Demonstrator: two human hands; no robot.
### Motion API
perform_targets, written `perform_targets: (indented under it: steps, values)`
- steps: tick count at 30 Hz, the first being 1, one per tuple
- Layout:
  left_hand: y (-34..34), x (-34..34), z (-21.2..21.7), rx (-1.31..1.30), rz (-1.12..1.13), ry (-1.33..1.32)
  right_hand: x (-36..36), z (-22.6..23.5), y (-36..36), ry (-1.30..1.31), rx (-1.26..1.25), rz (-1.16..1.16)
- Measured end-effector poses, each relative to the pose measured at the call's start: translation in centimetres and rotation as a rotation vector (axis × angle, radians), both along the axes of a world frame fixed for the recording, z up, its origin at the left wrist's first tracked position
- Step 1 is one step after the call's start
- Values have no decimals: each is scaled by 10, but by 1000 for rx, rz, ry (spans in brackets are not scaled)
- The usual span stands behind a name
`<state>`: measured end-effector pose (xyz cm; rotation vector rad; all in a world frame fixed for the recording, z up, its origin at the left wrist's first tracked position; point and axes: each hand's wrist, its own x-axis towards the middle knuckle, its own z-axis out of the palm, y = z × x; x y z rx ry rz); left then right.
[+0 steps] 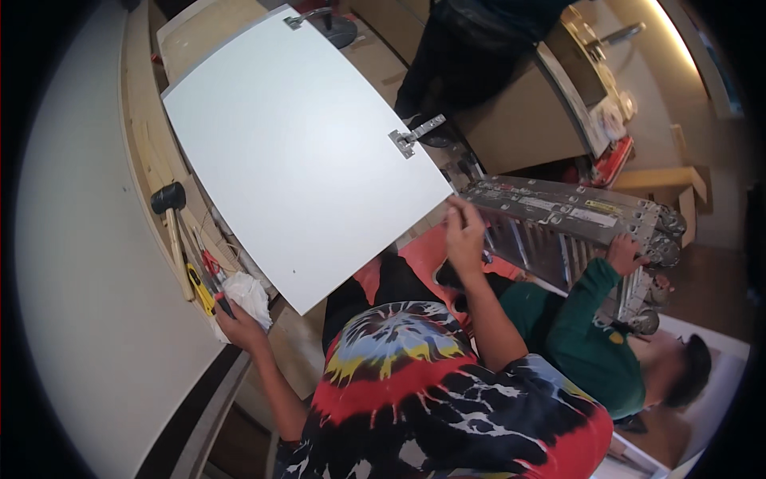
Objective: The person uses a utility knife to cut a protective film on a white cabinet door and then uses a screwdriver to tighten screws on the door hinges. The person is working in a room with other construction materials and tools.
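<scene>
Left hand [237, 324]: fingers wrapped around a red-and-black-handled tool [224, 304]; just past it on the far side lie a yellow cutter [199, 289] and, farther off, a black-headed mallet [169, 197].
White plastic bag [246, 296]: crumpled right beside the left hand, between it and the near part of the panel.
White panel [307, 152]: lies flat face up in front of the person, far and to the right of the left hand, far and to the left of the right hand; its long axis slants from far left to near right.
Hinges: one near [404, 144] and one far [294, 22], both along the panel's right long edge.
Right hand [465, 237]: the nearer of the two to the panel, fingers loosely bent, tips at its right corner; whether they pinch the edge I cannot tell.
Metal ladder [550, 209]: right of the right hand; a green-sleeved co-worker's hand [626, 255] rests on its near right end.
</scene>
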<state>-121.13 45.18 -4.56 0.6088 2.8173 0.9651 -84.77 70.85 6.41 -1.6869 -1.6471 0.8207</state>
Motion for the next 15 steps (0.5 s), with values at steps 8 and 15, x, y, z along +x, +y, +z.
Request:
perform_targets:
  steps: [8,15]
  values:
    - [45,44,32,447,121,-481,54,-93,56,94,-14,-34]
    - [99,56,88,456,-85,-531,53,-71,93,284,-288,-39]
